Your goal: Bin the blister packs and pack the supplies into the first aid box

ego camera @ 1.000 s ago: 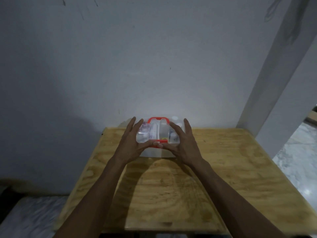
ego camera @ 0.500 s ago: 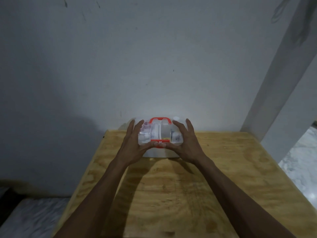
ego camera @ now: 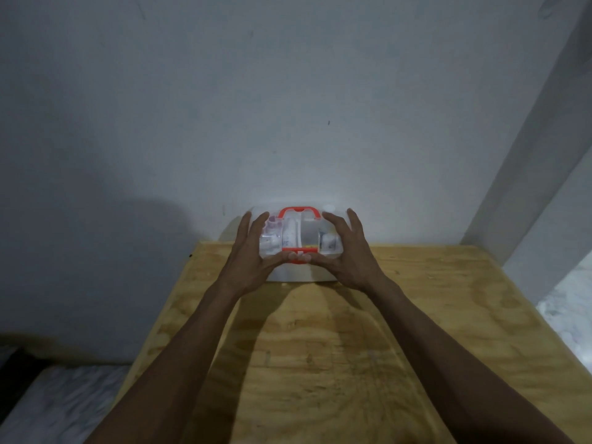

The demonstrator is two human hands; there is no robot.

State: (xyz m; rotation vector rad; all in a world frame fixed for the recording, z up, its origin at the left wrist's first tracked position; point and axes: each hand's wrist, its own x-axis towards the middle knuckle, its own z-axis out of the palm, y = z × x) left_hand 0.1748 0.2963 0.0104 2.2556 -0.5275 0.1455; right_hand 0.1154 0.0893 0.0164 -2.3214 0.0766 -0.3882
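Observation:
The first aid box [ego camera: 301,274] is a white plastic case with a clear lid, a red handle and a red front latch. It stands at the far edge of the wooden table [ego camera: 416,315], against the wall. Several supplies show blurred through the lid. My left hand [ego camera: 253,251] clasps the box's left end and my right hand [ego camera: 347,254] its right end. Both thumbs press the lid's front edge beside the latch. No blister packs are in view.
A grey wall [ego camera: 288,107] rises directly behind the box. A white column [ego camera: 525,174] stands at the right, with a pale tiled floor [ego camera: 567,302] beyond the table's right edge. Pale floor [ego camera: 57,398] also lies left of the table.
The view has tilted upward, so more wall shows. My hands have stayed on the box with the thumbs at the front latch; the box has not visibly shifted on the table.

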